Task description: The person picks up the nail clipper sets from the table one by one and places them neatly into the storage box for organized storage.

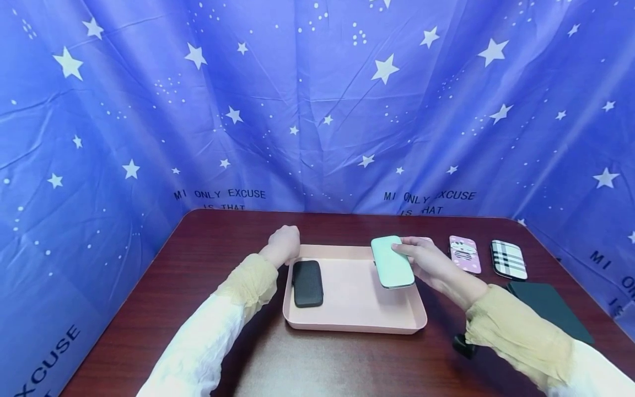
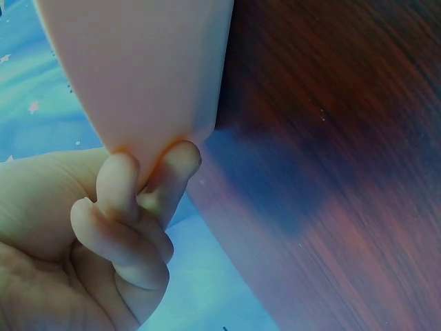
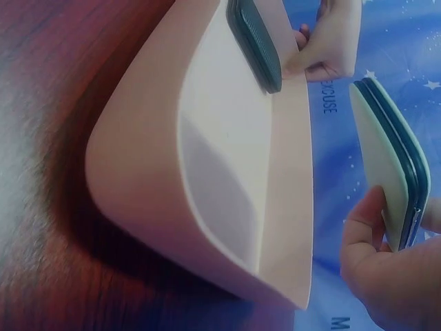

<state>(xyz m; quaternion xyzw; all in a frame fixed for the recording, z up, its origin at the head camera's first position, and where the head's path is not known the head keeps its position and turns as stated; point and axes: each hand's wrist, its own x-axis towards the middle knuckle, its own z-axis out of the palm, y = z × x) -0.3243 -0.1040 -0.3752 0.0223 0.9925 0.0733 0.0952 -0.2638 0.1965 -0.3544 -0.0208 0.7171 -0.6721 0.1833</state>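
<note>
My left hand point(image 1: 285, 243) grips the far left corner of a pale pink tray point(image 1: 354, 326); in the left wrist view its fingers point(image 2: 120, 186) are curled against the tray's wall. My right hand point(image 1: 428, 262) holds a flat mint-green case point(image 1: 392, 264) with rounded corners over the right part of the tray. The right wrist view shows that case edge-on, pinched near one end, with a dark seam along its side. A black textured case point(image 1: 308, 284) lies inside the tray at the left.
To the right on the brown table point(image 1: 238, 231) lie a pink patterned case point(image 1: 464, 255) and a plaid case point(image 1: 509, 259). A dark green flat board point(image 1: 553, 309) lies in front of them, partly behind my right sleeve. A small black object point(image 1: 463, 346) is near that sleeve. A blue star-patterned curtain point(image 1: 317, 138) hangs behind.
</note>
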